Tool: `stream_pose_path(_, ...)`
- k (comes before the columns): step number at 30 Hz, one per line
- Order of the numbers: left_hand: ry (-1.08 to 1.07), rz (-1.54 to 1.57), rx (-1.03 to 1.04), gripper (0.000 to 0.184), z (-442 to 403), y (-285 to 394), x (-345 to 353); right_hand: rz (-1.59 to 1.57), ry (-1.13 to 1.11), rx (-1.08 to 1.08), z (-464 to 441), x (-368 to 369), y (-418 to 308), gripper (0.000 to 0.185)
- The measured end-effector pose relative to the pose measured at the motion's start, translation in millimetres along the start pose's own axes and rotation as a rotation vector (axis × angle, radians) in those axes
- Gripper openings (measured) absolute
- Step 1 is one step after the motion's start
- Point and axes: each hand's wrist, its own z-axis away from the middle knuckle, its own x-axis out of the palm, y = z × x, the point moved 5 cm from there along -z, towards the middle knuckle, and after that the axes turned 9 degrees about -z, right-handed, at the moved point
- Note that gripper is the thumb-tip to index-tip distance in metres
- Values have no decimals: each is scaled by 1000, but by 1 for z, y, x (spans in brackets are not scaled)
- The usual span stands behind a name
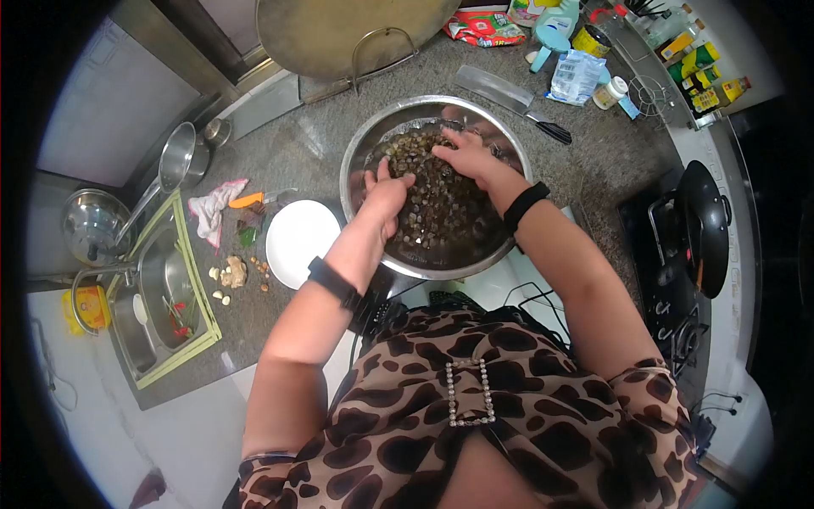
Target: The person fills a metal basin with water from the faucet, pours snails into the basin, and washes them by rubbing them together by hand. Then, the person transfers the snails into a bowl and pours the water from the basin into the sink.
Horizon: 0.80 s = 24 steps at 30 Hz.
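A wide stainless steel basin (352, 182) stands on the counter in front of me, with dark water and many small brownish shellfish in it, which look like snails (428, 191). My left hand (387, 199) is over the left part of the basin, fingers apart and touching the shellfish. On the far right side, my right hand (468, 158) reaches in with its fingers spread among them. Some fingertips are partly hidden by the water and shells. Neither hand visibly grips anything.
Left of the basin are a white plate (303, 244), an orange-handled knife (248, 200), ginger (234, 271) and a double sink (174, 276). A cleaver (496, 89) lies behind the basin. To the right, a wok (705, 227) is at the stove (670, 297).
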Motion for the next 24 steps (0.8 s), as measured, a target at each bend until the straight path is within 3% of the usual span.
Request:
stream_pose_path(3,-17,63,-55,67,-17,-6,14,-65,111,93,23,11,-5,62)
stream_pose_path(5,58,-24,-57,60,-36,-23,21,-128,213,38,1,29,17,61)
stream_pose_path(7,-28,259,-92,52,-49,-43,39,-788,78,118,3,51,25,57)
stream_pose_path(8,-36,372,-124,48,-48,-45,46,-963,75,99,11,56,20,53)
stream_pose_path(9,-37,468,-138,44,-46,-45,51,-1024,91,190,15,65,20,51)
stream_pose_path(11,-20,696,-101,39,-40,-39,56,-1061,113,128,10,82,21,43)
stream_pose_path(13,-147,868,-263,39,-34,-33,53,-1078,152,164,29,81,4,31)
stream_pose_path(14,-199,987,-331,40,-26,-25,51,-1010,195,11,46,72,-15,23)
stream_pose_path(15,-281,1037,-324,43,-25,-20,49,-736,277,-156,38,79,-14,23)
stream_pose_path(16,-846,1379,31,44,-28,-7,65,-448,366,-237,57,74,-34,23)
stream_pose_path(17,-1122,1540,237,45,-31,-12,68,-157,448,-312,76,68,-54,24)
stream_pose_path(18,-1430,1639,438,45,-25,-13,66,-179,111,-111,84,59,-68,42)
stream_pose_path(19,-1082,1475,156,44,-19,-9,71,-182,114,-106,72,58,-57,42)
stream_pose_path(21,-401,1048,-320,41,-6,-21,64,-11,372,-205,50,44,-46,25)
stream_pose_path(24,-416,1172,-334,39,-17,-27,66,-62,321,-213,58,51,-39,23)
